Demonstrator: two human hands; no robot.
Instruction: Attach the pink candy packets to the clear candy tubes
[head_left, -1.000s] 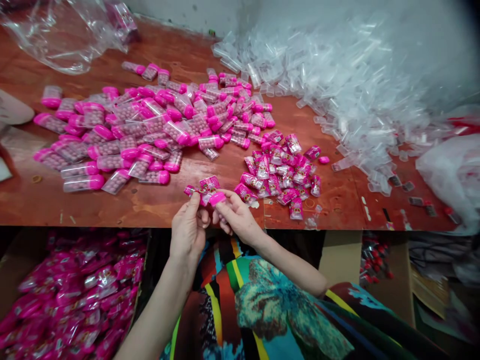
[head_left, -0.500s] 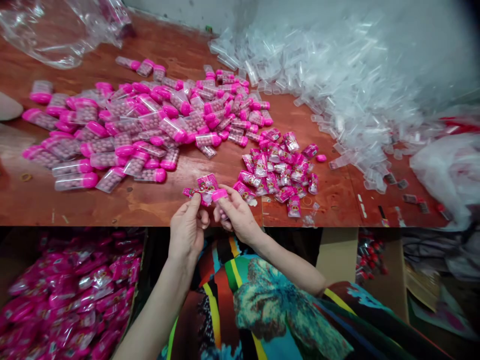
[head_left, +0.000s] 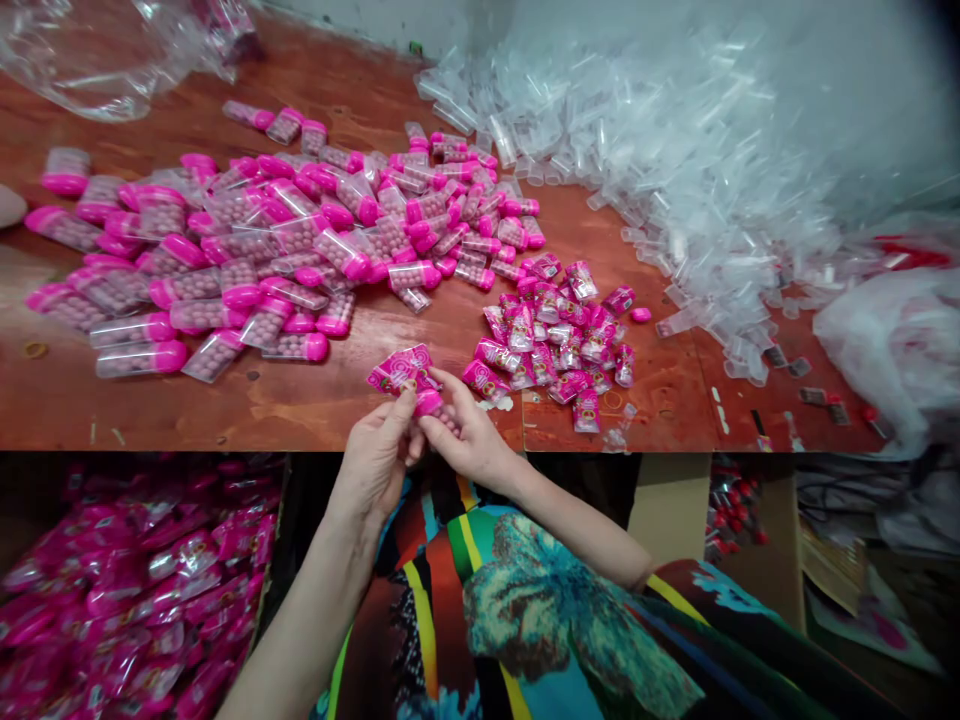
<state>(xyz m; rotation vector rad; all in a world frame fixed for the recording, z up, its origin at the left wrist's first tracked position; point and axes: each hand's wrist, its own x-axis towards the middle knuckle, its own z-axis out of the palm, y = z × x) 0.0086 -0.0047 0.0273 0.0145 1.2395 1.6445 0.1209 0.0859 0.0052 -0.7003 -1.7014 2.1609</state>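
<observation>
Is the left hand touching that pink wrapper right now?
Touching. The head view shows the left hand pinching the pink wrapper at its lower edge.

Table edge (head_left: 300,410) seemingly bare; tube heap (head_left: 247,250) left, packet pile (head_left: 555,340) right.

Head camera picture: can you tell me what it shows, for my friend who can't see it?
The left hand pinches a pink packet next to a pink-capped tube held by the right hand, at the near edge of a wooden table. Behind lie a spread of filled pink-capped tubes, a small pile of pink packets and a heap of clear empty tubes.
</observation>
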